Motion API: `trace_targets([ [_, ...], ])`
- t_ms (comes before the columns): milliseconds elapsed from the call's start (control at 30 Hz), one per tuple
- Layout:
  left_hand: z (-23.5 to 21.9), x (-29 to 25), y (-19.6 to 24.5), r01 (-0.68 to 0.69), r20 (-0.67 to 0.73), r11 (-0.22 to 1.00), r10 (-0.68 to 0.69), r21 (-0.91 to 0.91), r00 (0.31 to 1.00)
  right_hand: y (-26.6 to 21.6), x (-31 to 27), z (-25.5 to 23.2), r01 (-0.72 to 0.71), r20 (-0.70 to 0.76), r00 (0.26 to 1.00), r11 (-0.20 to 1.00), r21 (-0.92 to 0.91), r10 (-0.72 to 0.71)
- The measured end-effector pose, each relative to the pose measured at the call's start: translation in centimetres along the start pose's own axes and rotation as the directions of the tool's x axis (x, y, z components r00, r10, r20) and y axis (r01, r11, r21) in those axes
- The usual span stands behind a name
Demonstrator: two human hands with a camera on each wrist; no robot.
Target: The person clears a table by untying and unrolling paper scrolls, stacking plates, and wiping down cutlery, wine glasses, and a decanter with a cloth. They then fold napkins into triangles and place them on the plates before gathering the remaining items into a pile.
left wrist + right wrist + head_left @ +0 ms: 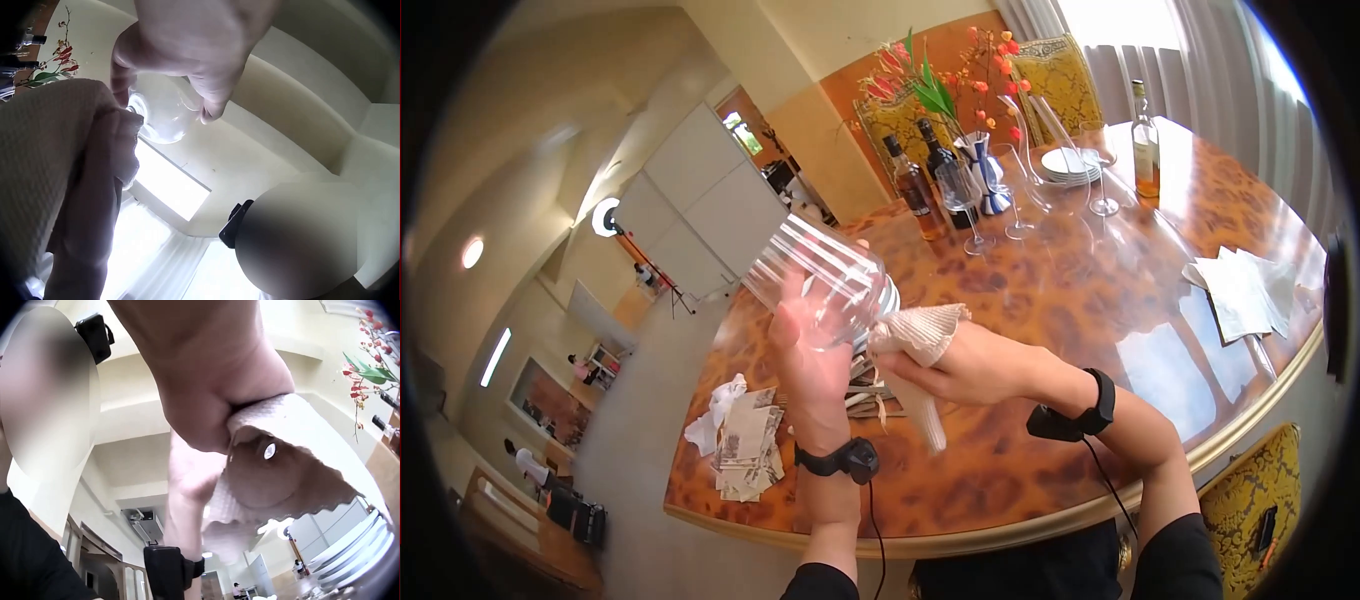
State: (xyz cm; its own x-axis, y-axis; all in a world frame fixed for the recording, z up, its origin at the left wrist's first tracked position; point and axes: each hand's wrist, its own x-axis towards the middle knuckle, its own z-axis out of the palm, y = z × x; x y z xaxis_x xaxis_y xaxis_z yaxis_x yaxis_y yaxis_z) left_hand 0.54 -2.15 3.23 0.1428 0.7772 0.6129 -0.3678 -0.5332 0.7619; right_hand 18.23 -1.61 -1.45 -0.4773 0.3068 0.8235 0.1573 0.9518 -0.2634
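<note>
A large clear wine glass (815,285) is held in the air over the table, tilted with its mouth toward the upper left. My left hand (818,365) cradles the bowl from below; in the left wrist view its thumb and fingers (211,109) curl round the glass. My right hand (975,365) grips a cream waffle-textured cloth (925,335) at the stem end of the glass. One end of the cloth hangs below that hand. In the right wrist view the cloth (300,425) drapes over the fingers and hides the stem.
Behind the glass stands a stack of plates (353,553). Printed napkins (750,450) and crumpled white paper (718,412) lie front left, pale napkins (1240,290) right. Toward the back are bottles (913,190), a flower vase (990,185), stemmed glasses (1015,230), more plates (1068,165) and another bottle (1145,150).
</note>
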Motion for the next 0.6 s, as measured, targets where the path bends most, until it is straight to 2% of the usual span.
trace_targets([
  [33, 0.1, 0.1, 0.3, 0.006, -0.01, 1.0, -0.006, -0.007, 1.0, -0.8, 0.1, -0.2, -0.133, 0.16, 0.983, 0.951, 0.28, 0.09],
  [67, -0.1, 0.1, 0.6, -0.004, -0.006, 1.0, 0.003, -0.007, 1.0, -1.2, 0.2, -0.3, -0.299, 0.34, 0.931, 0.809, 0.506, 0.132],
  [100, -0.3, 0.0, 0.8, 0.002, 0.029, 0.994, 0.001, -0.105, 1.0, -1.3, 0.1, -0.2, -0.344, 0.411, 0.905, 0.754, 0.559, 0.107],
  [133, -0.4, -0.2, 0.9, 0.014, 0.06, 0.978, -0.002, -0.207, 0.998, -1.2, 0.1, 0.0, -0.35, 0.419, 0.901, 0.756, 0.553, 0.112],
  [200, -0.2, -0.5, 1.4, -0.018, 0.044, 0.976, 0.028, -0.215, 0.999, -1.1, -0.1, 0.3, -0.364, 0.444, 0.895, 0.64, 0.677, 0.039],
  [267, -0.5, -0.6, 2.1, -0.102, 0.003, 0.978, 0.104, -0.182, 0.995, -0.9, -0.1, -0.2, -0.406, 0.452, 0.883, 0.685, 0.604, 0.125],
  [300, -1.3, -0.6, 2.6, -0.146, -0.002, 0.982, 0.147, -0.117, 0.989, -0.6, 0.0, -0.6, -0.354, 0.409, 0.903, 0.76, 0.545, 0.128],
  [333, -2.1, -0.7, 3.2, -0.137, -0.012, 0.981, 0.137, -0.134, 0.991, -0.4, 0.2, -1.2, -0.301, 0.366, 0.922, 0.827, 0.475, 0.126],
  [400, -3.4, -0.7, 4.2, -0.169, -0.001, 0.966, 0.172, -0.194, 0.985, -1.1, 0.7, -3.6, -0.339, 0.316, 0.911, 0.917, 0.213, 0.263],
  [433, -4.1, -0.6, 4.8, -0.17, 0.0, 0.961, 0.174, -0.22, 0.985, 0.4, 0.0, -3.8, -0.299, 0.255, 0.931, 0.947, 0.116, 0.262],
  [500, -5.5, -0.9, 6.1, -0.197, -0.028, 0.899, 0.202, -0.392, 0.979, 2.3, -1.8, -4.2, -0.405, 0.228, 0.895, 0.912, 0.058, 0.383],
  [533, -5.8, -1.0, 6.5, -0.192, -0.024, 0.897, 0.199, -0.399, 0.98, 3.3, -3.0, -4.2, -0.443, 0.216, 0.879, 0.896, 0.034, 0.426],
  [567, -6.1, -1.1, 6.9, -0.245, -0.108, 0.918, 0.222, -0.31, 0.969, 4.5, -4.7, -3.9, -0.446, 0.215, 0.877, 0.895, 0.029, 0.43],
  [600, -6.3, -1.2, 7.2, -0.295, -0.192, 0.931, 0.255, -0.216, 0.948, 5.5, -6.7, -3.7, -0.386, 0.198, 0.903, 0.922, -0.012, 0.381],
])
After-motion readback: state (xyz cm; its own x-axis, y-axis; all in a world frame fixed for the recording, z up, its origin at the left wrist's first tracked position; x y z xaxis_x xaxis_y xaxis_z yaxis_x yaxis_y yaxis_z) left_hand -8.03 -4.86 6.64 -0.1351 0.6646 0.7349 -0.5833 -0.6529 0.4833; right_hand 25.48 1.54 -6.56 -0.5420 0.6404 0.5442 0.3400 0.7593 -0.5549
